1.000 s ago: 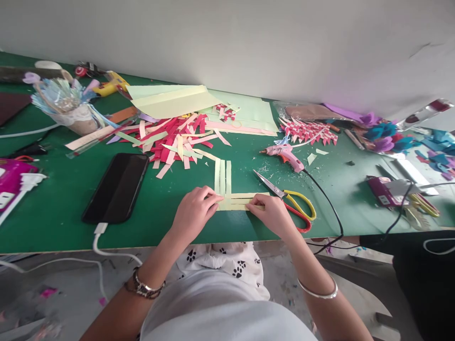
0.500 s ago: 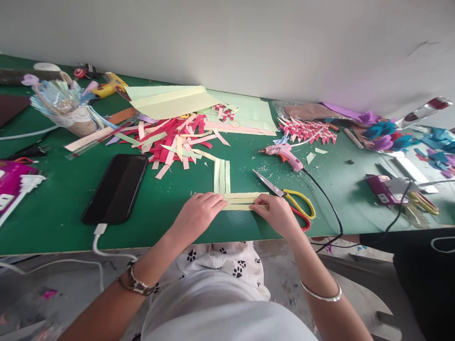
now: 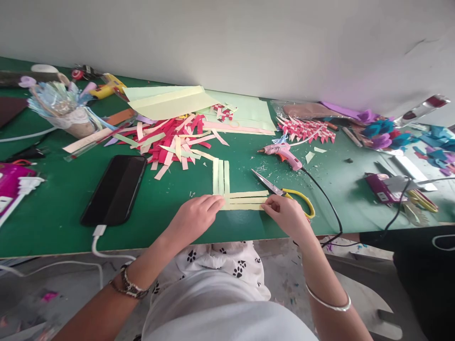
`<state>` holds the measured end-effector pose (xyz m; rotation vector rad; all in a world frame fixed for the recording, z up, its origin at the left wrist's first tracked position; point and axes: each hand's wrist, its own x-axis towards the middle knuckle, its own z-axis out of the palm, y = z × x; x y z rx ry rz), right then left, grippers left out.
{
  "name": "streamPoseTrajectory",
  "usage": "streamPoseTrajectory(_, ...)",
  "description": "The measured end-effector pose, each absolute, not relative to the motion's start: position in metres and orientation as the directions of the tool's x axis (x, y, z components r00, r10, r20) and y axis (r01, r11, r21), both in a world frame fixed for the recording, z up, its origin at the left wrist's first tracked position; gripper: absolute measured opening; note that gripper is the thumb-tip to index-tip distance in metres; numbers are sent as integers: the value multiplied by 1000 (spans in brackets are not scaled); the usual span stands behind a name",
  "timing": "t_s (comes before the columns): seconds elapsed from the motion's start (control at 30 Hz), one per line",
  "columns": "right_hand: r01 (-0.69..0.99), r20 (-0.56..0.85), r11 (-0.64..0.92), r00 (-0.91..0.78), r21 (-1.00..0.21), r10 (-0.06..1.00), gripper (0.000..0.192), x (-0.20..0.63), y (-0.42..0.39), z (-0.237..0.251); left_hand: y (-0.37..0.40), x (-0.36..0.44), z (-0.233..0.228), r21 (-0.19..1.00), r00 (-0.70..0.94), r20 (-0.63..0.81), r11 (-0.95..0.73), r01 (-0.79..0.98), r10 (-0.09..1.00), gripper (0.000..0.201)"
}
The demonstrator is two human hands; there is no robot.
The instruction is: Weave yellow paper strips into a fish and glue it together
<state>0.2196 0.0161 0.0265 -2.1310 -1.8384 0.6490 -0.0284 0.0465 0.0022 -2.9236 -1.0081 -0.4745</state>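
Pale yellow paper strips lie crossed in an L shape on the green table, three running away from me and three to the right. My left hand presses the corner where they cross. My right hand pinches the right end of the nearest horizontal strip. Yellow-and-red handled scissors lie just behind my right hand, partly hidden by it.
A black phone on a white cable lies to the left. Behind are a heap of red and pale paper strips, folded yellow sheets, a pink glue gun with a black cord, woven red-white pieces and craft clutter at both ends.
My right hand has slid to the right along the horizontal strip to its end. My left hand stays on the crossing. The view has shifted slightly.
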Motion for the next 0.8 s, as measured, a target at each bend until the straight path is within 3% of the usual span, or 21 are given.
streamPoseTrajectory(0.3,926,-197,-203,146,-318,970,17,219,18,25,47,-39,4,141,774,298,-828,542,558,30)
streamPoseTrajectory(0.4,942,-106,-187,163,-280,981,17,224,14,24,49,-39,3,185,778,263,-822,539,570,33)
streamPoseTrajectory(0.5,972,96,-189,203,-139,975,19,235,6,19,50,-38,5,283,764,219,-789,545,606,33)
streamPoseTrajectory(0.57,981,146,-174,184,-81,972,27,243,-1,14,50,-40,7,379,746,188,-748,545,639,33)
streamPoseTrajectory(0.7,986,91,-105,118,-133,989,34,254,-10,7,45,-46,10,604,650,135,-582,544,748,36)
streamPoseTrajectory(0.8,978,69,-97,111,-187,991,35,257,-10,7,40,-53,9,701,539,121,-457,548,833,32)
